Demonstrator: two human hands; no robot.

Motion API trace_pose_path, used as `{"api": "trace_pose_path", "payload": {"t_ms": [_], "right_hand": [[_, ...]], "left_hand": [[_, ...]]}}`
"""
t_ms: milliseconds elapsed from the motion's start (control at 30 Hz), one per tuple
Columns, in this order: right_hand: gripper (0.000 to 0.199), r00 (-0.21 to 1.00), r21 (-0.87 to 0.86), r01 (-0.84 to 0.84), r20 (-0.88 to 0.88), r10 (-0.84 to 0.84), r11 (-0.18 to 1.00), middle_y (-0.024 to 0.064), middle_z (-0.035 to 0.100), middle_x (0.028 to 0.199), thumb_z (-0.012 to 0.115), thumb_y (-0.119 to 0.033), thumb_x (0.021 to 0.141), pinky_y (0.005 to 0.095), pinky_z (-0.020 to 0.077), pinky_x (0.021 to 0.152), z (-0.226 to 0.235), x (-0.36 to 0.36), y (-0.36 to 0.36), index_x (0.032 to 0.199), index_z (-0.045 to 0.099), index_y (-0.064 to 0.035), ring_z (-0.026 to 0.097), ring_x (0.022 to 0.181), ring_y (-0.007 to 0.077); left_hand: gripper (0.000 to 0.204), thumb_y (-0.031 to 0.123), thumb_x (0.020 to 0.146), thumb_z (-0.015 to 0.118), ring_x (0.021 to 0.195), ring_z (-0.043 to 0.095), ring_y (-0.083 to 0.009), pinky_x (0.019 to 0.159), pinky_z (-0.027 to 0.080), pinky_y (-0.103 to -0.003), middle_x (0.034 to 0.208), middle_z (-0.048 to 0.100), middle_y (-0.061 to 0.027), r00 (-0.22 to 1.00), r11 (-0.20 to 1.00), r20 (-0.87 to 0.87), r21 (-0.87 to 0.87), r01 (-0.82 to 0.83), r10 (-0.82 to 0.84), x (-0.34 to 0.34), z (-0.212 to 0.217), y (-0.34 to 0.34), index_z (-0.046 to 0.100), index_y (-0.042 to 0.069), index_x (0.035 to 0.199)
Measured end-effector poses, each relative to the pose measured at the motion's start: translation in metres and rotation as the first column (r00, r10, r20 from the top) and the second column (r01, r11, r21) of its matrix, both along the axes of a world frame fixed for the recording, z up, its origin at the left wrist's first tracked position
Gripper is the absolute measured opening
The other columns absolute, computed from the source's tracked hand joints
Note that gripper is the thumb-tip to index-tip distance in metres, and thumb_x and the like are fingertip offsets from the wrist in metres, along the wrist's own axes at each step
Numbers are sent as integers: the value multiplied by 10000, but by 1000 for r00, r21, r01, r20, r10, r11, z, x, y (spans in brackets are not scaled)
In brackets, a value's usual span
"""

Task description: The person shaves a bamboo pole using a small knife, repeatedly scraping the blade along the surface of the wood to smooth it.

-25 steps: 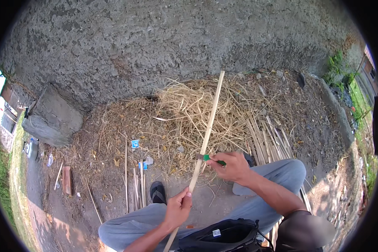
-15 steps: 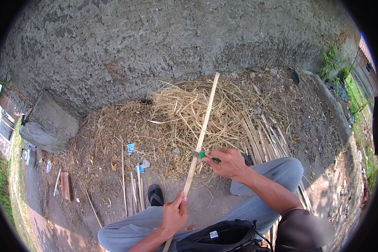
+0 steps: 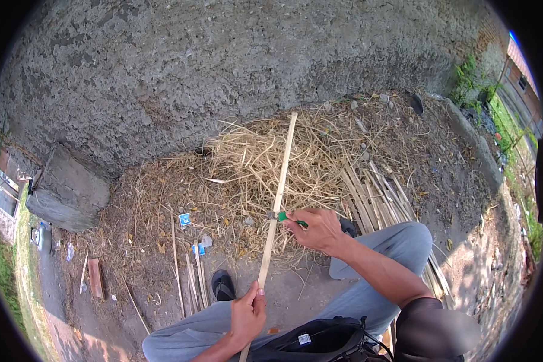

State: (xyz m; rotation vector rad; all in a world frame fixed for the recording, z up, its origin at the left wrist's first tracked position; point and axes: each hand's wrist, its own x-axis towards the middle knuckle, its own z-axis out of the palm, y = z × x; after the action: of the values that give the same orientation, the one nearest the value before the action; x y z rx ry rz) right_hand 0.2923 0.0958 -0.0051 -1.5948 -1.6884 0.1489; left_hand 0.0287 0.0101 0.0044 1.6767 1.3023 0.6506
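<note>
A long, pale bamboo strip (image 3: 285, 163) slants away from me above the ground, its far end over a heap of shavings (image 3: 253, 154). My left hand (image 3: 248, 317) is closed round its near part, thumb lying along the top. In my right hand (image 3: 318, 230) is a small green-handled tool (image 3: 283, 216), gripped by the fingers. Its grey metal head rests against the strip about midway along the visible length; the exact kind of blade is too small to tell.
A rough grey wall (image 3: 223, 66) rises beyond the shavings. More strips (image 3: 374, 199) lie to the right, and thinner ones (image 3: 193, 280) by my left sandal (image 3: 223, 285). A concrete block (image 3: 69, 190) stands left, near a reddish brick piece (image 3: 95, 277). A black bag (image 3: 308, 341) is at my lap.
The green-handled tool has moved a little up the strip, farther from my left hand. The strip's far end has shifted left in view, as has the whole scene slightly. Both grips remain.
</note>
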Motion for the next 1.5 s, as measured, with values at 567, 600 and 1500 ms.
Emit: {"api": "trace_pose_path", "payload": {"t_ms": [567, 600, 1500], "right_hand": [[241, 982, -77, 187, -11, -188, 979, 105, 641, 582, 712, -355, 872, 445, 479, 516, -9, 59, 35, 830, 716, -117, 624, 517, 325], [241, 982, -78, 189, -18, -190, 979, 105, 641, 582, 712, -355, 872, 445, 479, 516, -10, 63, 39, 830, 716, -117, 624, 517, 325], [270, 806, -340, 551, -19, -591, 762, 134, 664, 685, 697, -338, 903, 386, 481, 522, -46, 138, 53, 945, 690, -71, 636, 574, 253]], "left_hand": [[336, 255, 1027, 537, 585, 423, -68, 482, 365, -311, 561, 452, -43, 992, 994, -105, -93, 64, -73, -45, 26, -36, 655, 0, 1211], [336, 255, 1027, 537, 585, 423, -68, 482, 365, -311, 561, 452, -43, 991, 994, -112, -93, 65, -75, -51, 25, -42, 655, 0, 1211], [348, 250, 1036, 551, 549, 403, -37, 495, 342, -230, 619, 458, 66, 986, 980, -167, -190, -54, 21, -135, 81, -108, 651, 10, 1268]]}}
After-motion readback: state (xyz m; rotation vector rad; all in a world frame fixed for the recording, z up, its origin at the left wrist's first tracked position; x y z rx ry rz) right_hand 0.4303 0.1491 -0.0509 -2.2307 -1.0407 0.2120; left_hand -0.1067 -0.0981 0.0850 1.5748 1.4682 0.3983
